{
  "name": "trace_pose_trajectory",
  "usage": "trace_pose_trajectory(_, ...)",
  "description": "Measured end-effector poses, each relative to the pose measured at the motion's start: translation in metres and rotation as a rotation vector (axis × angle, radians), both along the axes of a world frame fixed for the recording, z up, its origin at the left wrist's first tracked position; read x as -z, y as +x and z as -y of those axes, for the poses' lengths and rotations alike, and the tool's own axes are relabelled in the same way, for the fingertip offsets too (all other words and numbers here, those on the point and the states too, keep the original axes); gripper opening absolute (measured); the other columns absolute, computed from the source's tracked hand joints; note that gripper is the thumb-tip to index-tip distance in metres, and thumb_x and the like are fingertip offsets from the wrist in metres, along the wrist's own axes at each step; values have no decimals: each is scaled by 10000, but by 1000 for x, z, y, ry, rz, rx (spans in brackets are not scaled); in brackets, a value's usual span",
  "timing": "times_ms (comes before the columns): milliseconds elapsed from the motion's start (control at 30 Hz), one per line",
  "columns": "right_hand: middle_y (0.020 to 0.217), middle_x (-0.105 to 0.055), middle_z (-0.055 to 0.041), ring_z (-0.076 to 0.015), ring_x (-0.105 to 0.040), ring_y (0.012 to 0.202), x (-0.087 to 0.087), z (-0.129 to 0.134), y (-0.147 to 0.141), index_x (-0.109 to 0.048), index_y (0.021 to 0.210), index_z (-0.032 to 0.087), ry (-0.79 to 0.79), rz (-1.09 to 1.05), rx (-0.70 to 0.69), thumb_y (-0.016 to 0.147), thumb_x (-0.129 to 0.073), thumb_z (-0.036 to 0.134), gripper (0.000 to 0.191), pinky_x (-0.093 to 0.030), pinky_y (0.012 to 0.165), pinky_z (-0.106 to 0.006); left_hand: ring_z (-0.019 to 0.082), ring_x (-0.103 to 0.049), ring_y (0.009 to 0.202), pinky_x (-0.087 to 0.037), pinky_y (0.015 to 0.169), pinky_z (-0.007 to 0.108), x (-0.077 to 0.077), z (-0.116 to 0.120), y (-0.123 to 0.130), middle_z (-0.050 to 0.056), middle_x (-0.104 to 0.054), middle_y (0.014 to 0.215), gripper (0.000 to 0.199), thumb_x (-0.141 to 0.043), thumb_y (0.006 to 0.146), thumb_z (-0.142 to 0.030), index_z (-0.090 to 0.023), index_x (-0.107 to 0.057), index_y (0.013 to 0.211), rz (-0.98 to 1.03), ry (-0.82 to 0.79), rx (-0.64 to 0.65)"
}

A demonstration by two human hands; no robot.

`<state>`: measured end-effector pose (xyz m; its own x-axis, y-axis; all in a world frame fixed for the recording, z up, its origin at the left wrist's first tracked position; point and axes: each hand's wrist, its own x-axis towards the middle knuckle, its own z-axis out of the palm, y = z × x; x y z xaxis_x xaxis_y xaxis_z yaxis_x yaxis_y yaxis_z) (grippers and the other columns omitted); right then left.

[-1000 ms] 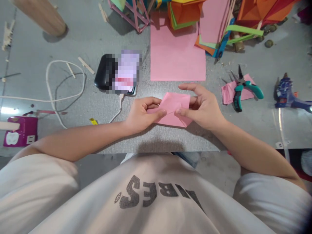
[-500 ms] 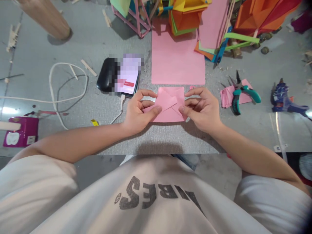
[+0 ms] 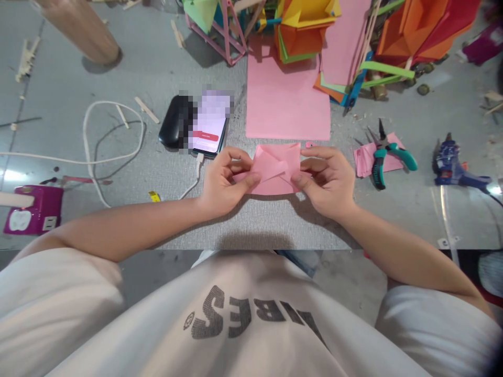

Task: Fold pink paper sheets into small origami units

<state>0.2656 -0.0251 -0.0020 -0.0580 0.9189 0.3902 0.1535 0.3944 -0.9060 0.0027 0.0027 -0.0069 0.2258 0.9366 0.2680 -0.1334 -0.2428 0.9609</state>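
Observation:
A folded pink paper [image 3: 275, 162] with crossing flaps is held between both hands above the near edge of the table. My left hand [image 3: 226, 180] pinches its left side, thumb pressed on top of a flap and fingers curled at the edge. On the right side, my right hand [image 3: 328, 180] grips the paper between thumb and fingers. Just beyond lies a larger pink sheet [image 3: 288, 104], flat on the table. A phone [image 3: 210, 123] with a lit screen and a plugged-in cable is close to my left hand.
Pliers with teal handles [image 3: 380, 162] rest on small pink paper pieces [image 3: 363, 157] at the right. Farther right is a blue glue gun [image 3: 458, 165]. A black case [image 3: 175, 121] sits beside the phone. Colourful folded paper [image 3: 304, 31] stands at the back. A white cable [image 3: 88, 123] loops at left.
The flaps of the folded paper have shifted, and its right side now shows a strip sticking out by the right thumb. The view has moved slightly; both hands keep their hold.

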Motion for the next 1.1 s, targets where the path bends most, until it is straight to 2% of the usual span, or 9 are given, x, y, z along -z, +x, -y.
trace_pose_trajectory(200, 1067, -898, 0, -223, -849, 847, 5, 3, 1, -875, 1296, 410, 162, 49, 95, 958, -949, 292, 365, -747, 749, -401, 167, -832, 911, -617, 722, 260, 6, 0, 1, 35, -788, 1146, 530, -1023, 869, -428, -252, -646, 1198, 9, -1, -5)
trace_pose_trajectory(333, 1034, -903, -10, -246, -833, 812, 9, 3, 4, -910, 1226, 431, 210, 122, 125, 960, -947, 284, 306, -743, 702, -428, 170, -826, 903, -643, 770, 287, 7, 0, 0, 15, -778, 1058, 486, -1004, 890, -417, -249, -643, 1170, -6, 16, -10)
trace_pose_trajectory(433, 1039, -907, 2, -230, -845, 814, 11, 2, 6, -894, 1275, 420, 245, 101, 118, 957, -949, 263, 359, -742, 717, -405, 170, -807, 868, -659, 810, 317, 4, 0, 0, 6, -767, 958, 379, -964, 905, -358, -239, -648, 1076, -28, 52, -18)
trace_pose_trajectory(567, 1045, -913, 30, -230, -877, 826, 14, 2, 7, -807, 1451, 434, 224, 82, 44, 964, -920, 246, 534, -728, 716, -393, 168, -810, 847, -639, 745, 291, 1, 2, 0, 8, -787, 981, 451, -974, 881, -357, -259, -632, 1158, 12, -6, 12)
trace_pose_trajectory(667, 1039, -912, 31, -230, -878, 831, 14, 1, 7, -776, 1501, 447, 236, 90, 16, 971, -899, 232, 585, -712, 716, -390, 175, -824, 868, -629, 716, 276, 1, 3, 1, 14, -798, 995, 479, -970, 899, -394, -267, -625, 1206, 28, -43, 29)
trace_pose_trajectory(800, 1028, -897, 22, -215, -862, 837, 8, 2, 4, -792, 1451, 438, 207, 50, -7, 986, -892, 247, 513, -701, 706, -371, 160, -799, 822, -633, 731, 286, 1, 2, 1, 9, -789, 980, 440, -979, 887, -355, -259, -654, 1168, 24, 21, 18)
trace_pose_trajectory(933, 1158, -902, -24, -238, -876, 951, 3, 4, 3, -785, 1408, 425, 82, -19, -73, 1011, -886, 278, 436, -747, 788, -410, 174, -786, 836, -636, 764, 313, 1, 1, -2, 16, -791, 950, 326, -962, 889, -317, -246, -687, 1049, -31, 85, 24)
trace_pose_trajectory(1100, 1113, -876, -31, -246, -853, 896, 1, 2, 0, -775, 1319, 369, 82, -44, -78, 913, -999, 343, 464, -744, 753, -410, 168, -745, 785, -579, 710, 311, -2, 3, -6, 31, -827, 928, 170, -929, 906, -278, -240, -805, 1016, -135, 137, 80)
